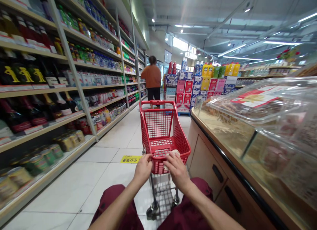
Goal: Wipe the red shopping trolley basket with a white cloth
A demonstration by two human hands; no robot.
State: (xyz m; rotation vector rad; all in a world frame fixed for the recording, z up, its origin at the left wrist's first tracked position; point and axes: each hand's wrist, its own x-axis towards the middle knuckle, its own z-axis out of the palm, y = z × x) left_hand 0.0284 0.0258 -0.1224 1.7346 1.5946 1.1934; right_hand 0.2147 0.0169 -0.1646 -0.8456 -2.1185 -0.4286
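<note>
Nearest, the two legs in maroon cloth (111,203) flank the lower frame of the small red plastic shopping cart with mesh sides (180,132). The cart stands upright directly ahead. At its near rim, the left hand (142,167) has its fingers curled together by the left corner; I cannot tell whether this grip is clamped. The right hand (177,170) lies bent over the rim, beside or around a small whitish item (175,152) of unclear shape; its grip cannot be told either.

The step in hand seems to be steadying or guiding the cart; moving it would call for an even hold and room beside the pale wooden worktop with a black edge (204,154), on its right. Left of the cart is a yellow floor notice (130,159), then beige bottle shelving (49,91). Beyond the cart stands a person in an orange-brown top (153,76).
</note>
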